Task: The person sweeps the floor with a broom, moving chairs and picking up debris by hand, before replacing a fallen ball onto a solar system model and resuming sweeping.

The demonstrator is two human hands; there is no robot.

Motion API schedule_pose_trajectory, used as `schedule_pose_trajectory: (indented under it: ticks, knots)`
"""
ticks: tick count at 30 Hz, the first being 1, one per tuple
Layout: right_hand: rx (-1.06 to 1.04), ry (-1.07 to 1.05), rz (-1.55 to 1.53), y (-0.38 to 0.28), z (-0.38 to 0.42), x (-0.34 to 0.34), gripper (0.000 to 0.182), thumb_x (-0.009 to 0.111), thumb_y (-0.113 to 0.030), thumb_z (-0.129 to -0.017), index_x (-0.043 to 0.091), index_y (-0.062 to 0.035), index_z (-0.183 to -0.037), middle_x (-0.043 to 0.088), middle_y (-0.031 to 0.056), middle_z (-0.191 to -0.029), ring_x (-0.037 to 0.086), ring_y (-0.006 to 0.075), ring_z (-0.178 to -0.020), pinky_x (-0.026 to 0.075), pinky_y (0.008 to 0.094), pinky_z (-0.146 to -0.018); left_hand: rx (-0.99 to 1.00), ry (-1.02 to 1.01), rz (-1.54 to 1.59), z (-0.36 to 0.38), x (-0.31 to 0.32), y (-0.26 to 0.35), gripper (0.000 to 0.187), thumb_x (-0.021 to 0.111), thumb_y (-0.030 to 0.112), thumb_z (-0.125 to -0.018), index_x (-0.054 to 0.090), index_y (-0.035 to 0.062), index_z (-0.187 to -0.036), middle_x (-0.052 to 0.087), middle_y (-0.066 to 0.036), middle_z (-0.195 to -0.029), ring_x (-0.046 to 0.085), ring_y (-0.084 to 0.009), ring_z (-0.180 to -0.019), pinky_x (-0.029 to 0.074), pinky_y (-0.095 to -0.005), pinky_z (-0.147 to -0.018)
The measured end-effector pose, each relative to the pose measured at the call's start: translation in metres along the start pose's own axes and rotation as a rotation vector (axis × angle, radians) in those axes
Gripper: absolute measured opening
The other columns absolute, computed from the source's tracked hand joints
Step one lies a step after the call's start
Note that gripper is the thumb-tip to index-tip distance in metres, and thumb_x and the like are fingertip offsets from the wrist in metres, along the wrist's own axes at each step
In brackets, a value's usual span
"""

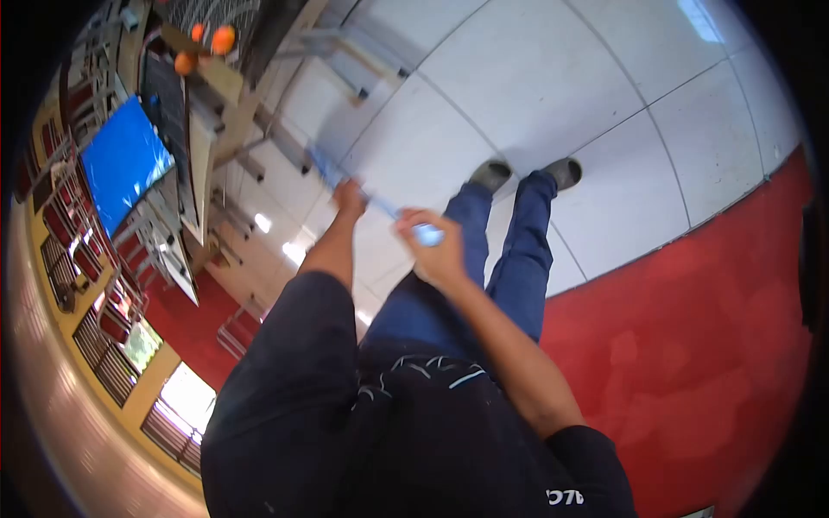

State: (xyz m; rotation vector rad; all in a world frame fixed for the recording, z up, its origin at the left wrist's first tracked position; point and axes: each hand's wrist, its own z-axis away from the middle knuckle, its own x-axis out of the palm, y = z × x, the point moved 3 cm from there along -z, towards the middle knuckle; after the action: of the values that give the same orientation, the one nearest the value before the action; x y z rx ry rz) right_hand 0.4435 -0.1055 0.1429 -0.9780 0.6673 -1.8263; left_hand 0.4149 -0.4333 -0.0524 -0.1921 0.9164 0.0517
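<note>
Both hands are closed around a long, thin blue stick [382, 205], smeared by motion. My left hand [350, 198] grips it farther out, towards the table legs. Nearer my body, my right hand [433, 249] is wrapped around it, with a pale blue rounded part showing at the fingers. Beyond my left hand the stick runs on to the upper left, where its far end blurs against the white tiles. What kind of tool it is cannot be made out.
White floor tiles [553, 69] lie under my feet, bordered by a red floor area [656, 371] at right. Table legs [358, 86] stand at the upper left. Orange balls [223, 40] and a blue panel [128, 164] are on the furniture there, with several chairs [73, 224] beyond.
</note>
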Motion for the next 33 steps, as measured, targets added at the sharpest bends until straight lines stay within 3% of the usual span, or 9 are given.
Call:
schedule_pose_trajectory:
  ticks: [2, 4, 5, 6, 7, 16, 25, 29, 33]
  knots:
    - [0.073, 0.151, 0.209, -0.044, 0.036, -0.044, 0.014, 0.072, -0.012, -0.082, 0.067, 0.0006, -0.087, 0.069, 0.012, -0.096, 0.064, 0.0182, -0.091, 0.048, 0.0299, -0.084, 0.162, 0.171, 0.321, -0.001, 0.02, 0.094, 0.037, 0.082, 0.04, -0.064, 0.069, 0.0143, -0.087, 0.066, -0.012, -0.088, 0.061, -0.031, -0.09, 0.049, -0.0421, -0.076]
    - [-0.059, 0.3, 0.276, -0.117, 0.07, -0.103, 0.012, 0.065, -0.011, -0.087, 0.064, 0.0008, -0.086, 0.068, 0.018, -0.101, 0.064, 0.023, -0.095, 0.049, 0.0358, -0.086, 0.396, 0.002, 0.456, 0.035, -0.015, 0.217, 0.028, 0.08, 0.04, -0.064, 0.068, 0.0158, -0.072, 0.064, -0.005, -0.079, 0.06, -0.0238, -0.087, 0.039, -0.0409, -0.086]
    - [-0.079, 0.435, 0.236, -0.149, 0.09, -0.117, 0.008, 0.061, -0.006, -0.089, 0.057, -0.0002, -0.085, 0.066, 0.0207, -0.102, 0.063, 0.0257, -0.098, 0.048, 0.0389, -0.089, 0.229, -0.369, 1.098, 0.055, 0.006, 0.26, 0.03, 0.079, 0.041, -0.068, 0.064, 0.0147, -0.066, 0.065, -0.003, -0.086, 0.06, -0.0231, -0.093, 0.037, -0.0455, -0.087]
    - [-0.175, 0.477, 0.185, -0.184, 0.107, -0.123, 0.01, 0.057, -0.003, -0.089, 0.05, -0.0008, -0.082, 0.064, 0.0211, -0.102, 0.062, 0.0284, -0.102, 0.045, 0.0426, -0.094, 0.581, 0.078, 0.576, 0.086, -0.044, 0.311, 0.032, 0.078, 0.043, -0.069, 0.065, 0.0145, -0.064, 0.066, -0.004, -0.089, 0.06, -0.0228, -0.094, 0.039, -0.0505, -0.084]
    - [-0.22, 0.508, 0.204, -0.221, 0.117, -0.121, 0.014, 0.053, -0.003, -0.09, 0.046, -0.0036, -0.078, 0.063, 0.0178, -0.093, 0.061, 0.0293, -0.102, 0.041, 0.0473, -0.099, 0.63, 0.22, 0.801, 0.109, -0.073, 0.344, 0.03, 0.076, 0.042, -0.072, 0.067, 0.0143, -0.064, 0.066, -0.004, -0.088, 0.06, -0.0225, -0.094, 0.04, -0.0523, -0.082]
    - [-0.786, 0.571, 0.4, -0.338, 0.197, -0.087, 0.012, 0.049, -0.008, -0.085, 0.04, -0.0052, -0.077, 0.053, 0.0119, -0.075, 0.057, 0.024, -0.081, 0.039, 0.0536, -0.099, 1.092, 0.25, 0.837, 0.167, -0.249, 0.474, 0.036, 0.067, 0.036, -0.077, 0.061, 0.0086, -0.054, 0.058, -0.012, -0.059, 0.057, -0.0329, -0.067, 0.043, -0.0444, -0.078]
    - [-0.437, 0.427, 0.109, -0.279, 0.129, -0.182, 0.017, 0.058, 0.006, -0.08, 0.048, -0.0041, -0.069, 0.062, 0.0114, -0.076, 0.06, 0.02, -0.074, 0.048, 0.036, -0.079, 0.738, -0.178, 0.276, 0.141, -0.104, 0.407, 0.028, 0.068, 0.042, -0.078, 0.069, 0.0161, -0.067, 0.064, -0.01, -0.075, 0.062, -0.0306, -0.081, 0.042, -0.0509, -0.069]
    - [-0.708, 0.543, 0.171, -0.366, 0.103, -0.255, 0.018, 0.057, 0.008, -0.079, 0.046, -0.0031, -0.071, 0.054, 0.0069, -0.067, 0.055, 0.0178, -0.069, 0.047, 0.0395, -0.082, 1.103, 0.481, 0.718, 0.116, -0.115, 0.599, 0.024, 0.068, 0.038, -0.075, 0.063, 0.0158, -0.065, 0.061, -0.007, -0.071, 0.06, -0.0317, -0.077, 0.042, -0.0494, -0.064]
    - [-0.816, 0.585, 0.594, -0.426, 0.089, -0.302, 0.019, 0.056, 0.007, -0.079, 0.043, -0.0041, -0.072, 0.055, 0.0107, -0.069, 0.055, 0.0187, -0.072, 0.046, 0.0438, -0.088, 1.179, 0.047, 0.477, 0.132, -0.224, 0.79, 0.026, 0.069, 0.04, -0.075, 0.066, 0.0149, -0.069, 0.065, -0.008, -0.08, 0.063, -0.0297, -0.083, 0.044, -0.0459, -0.068]
